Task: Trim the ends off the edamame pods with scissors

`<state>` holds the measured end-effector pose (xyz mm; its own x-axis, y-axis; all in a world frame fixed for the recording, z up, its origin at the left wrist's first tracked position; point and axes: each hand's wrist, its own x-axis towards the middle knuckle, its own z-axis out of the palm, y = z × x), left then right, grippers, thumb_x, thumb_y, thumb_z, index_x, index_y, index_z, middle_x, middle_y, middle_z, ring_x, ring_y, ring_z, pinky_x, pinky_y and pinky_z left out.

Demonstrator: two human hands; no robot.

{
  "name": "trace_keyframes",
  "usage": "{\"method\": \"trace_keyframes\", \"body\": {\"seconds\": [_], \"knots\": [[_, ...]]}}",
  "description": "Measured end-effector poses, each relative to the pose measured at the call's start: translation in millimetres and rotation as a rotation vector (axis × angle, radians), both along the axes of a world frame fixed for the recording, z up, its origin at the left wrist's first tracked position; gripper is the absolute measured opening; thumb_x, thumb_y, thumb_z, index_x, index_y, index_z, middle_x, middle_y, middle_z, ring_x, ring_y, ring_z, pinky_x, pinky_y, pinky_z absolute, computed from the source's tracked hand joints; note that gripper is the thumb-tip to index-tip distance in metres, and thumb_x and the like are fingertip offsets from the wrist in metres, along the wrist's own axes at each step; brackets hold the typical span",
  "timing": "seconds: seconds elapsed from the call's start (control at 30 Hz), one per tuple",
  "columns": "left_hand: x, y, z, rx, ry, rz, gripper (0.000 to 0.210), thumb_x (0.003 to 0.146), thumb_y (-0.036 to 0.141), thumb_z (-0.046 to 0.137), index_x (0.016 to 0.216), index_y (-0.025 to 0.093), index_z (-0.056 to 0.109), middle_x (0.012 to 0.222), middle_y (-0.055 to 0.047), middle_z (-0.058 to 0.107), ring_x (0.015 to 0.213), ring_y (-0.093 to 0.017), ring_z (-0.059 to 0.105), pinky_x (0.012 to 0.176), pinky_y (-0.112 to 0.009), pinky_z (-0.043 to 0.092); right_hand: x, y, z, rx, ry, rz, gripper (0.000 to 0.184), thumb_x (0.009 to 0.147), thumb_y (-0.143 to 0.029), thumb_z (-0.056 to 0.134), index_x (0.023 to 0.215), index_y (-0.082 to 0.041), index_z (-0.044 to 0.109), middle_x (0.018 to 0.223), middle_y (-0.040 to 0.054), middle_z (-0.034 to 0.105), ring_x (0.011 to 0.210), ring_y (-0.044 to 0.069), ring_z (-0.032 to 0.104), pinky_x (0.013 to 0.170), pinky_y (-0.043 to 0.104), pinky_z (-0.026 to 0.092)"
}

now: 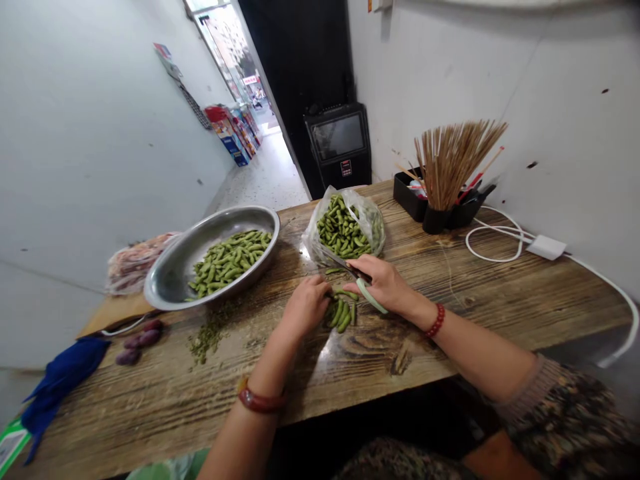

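Observation:
My right hand (383, 283) grips a pair of scissors (370, 295) with pale green handles, the blades pointing left toward the plastic bag. My left hand (307, 303) is closed, its fingertips at the end of a green edamame pod; the fingers partly hide their hold. Several edamame pods (342, 315) lie in a small pile on the wooden table (310, 387), just below and between my hands. Beyond them stands an open clear plastic bag (375, 223) full of edamame (343, 227). To the left, a metal basin (173, 273) holds more pods (233, 261).
Green trimmings (206, 340) lie below the basin. Purplish bulbs (143, 340), a blue cloth (67, 380) and a bag of pinkish food (140, 263) are at left. At back right stand skewers (447, 163) in a black holder (436, 220), beside a white cable and adapter (547, 247).

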<state>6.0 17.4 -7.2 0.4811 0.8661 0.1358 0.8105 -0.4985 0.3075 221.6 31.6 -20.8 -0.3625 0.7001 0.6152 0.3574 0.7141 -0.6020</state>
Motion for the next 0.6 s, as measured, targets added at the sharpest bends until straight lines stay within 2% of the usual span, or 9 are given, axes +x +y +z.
{"method": "trace_keyframes", "body": {"seconds": [0.07, 0.17, 0.27, 0.43, 0.6], "knots": [[0, -3, -0.2, -0.061, -0.174, 0.029, 0.014, 0.074, 0.011, 0.057, 0.08, 0.018, 0.068, 0.084, -0.006, 0.062, 0.082, -0.02, 0.056, 0.076, -0.033, 0.044, 0, 1, -0.7, 0.006, -0.006, 0.0, 0.04, 0.079, -0.032, 0.071, 0.114, -0.016, 0.06, 0.092, 0.0071, 0.062, 0.084, 0.019, 0.06, 0.074, 0.03, 0.049], [-4, -1, -0.5, -0.181, -0.574, 0.222, 0.004, 0.072, 0.019, 0.065, 0.076, 0.017, 0.067, 0.071, -0.002, 0.063, 0.067, -0.016, 0.056, 0.063, -0.027, 0.043, 0, 2, -0.8, 0.006, -0.014, -0.004, 0.041, 0.079, -0.034, 0.072, 0.113, -0.016, 0.06, 0.092, 0.0068, 0.061, 0.083, 0.019, 0.06, 0.074, 0.029, 0.049], [-4, 0, 4.0, -0.364, -0.945, 0.364, 0.015, 0.069, 0.026, 0.072, 0.076, 0.015, 0.064, 0.059, 0.001, 0.061, 0.054, -0.012, 0.053, 0.053, -0.023, 0.04, 1, 3, 0.1, -0.002, -0.008, -0.011, 0.039, 0.079, -0.035, 0.071, 0.112, -0.016, 0.061, 0.089, 0.0059, 0.061, 0.08, 0.018, 0.059, 0.072, 0.029, 0.049], [5, -7, 12.6, -0.576, -1.369, 0.336, 0.02, 0.066, 0.02, 0.076, 0.077, 0.014, 0.061, 0.075, 0.0, 0.065, 0.059, -0.009, 0.059, 0.056, -0.02, 0.047, -1, 3, -0.7, -0.015, 0.007, -0.01, 0.039, 0.08, -0.036, 0.07, 0.111, -0.015, 0.061, 0.089, 0.0066, 0.061, 0.079, 0.018, 0.059, 0.071, 0.03, 0.048], [3, -13, 10.9, -0.715, -1.528, 0.304, 0.023, 0.068, 0.017, 0.076, 0.086, 0.014, 0.062, 0.08, -0.002, 0.066, 0.06, -0.008, 0.061, 0.056, -0.018, 0.049, -3, 0, -2.8, -0.05, -0.036, 0.021, 0.042, 0.079, -0.037, 0.07, 0.112, -0.014, 0.061, 0.087, 0.0062, 0.06, 0.075, 0.017, 0.057, 0.069, 0.029, 0.048]]}}
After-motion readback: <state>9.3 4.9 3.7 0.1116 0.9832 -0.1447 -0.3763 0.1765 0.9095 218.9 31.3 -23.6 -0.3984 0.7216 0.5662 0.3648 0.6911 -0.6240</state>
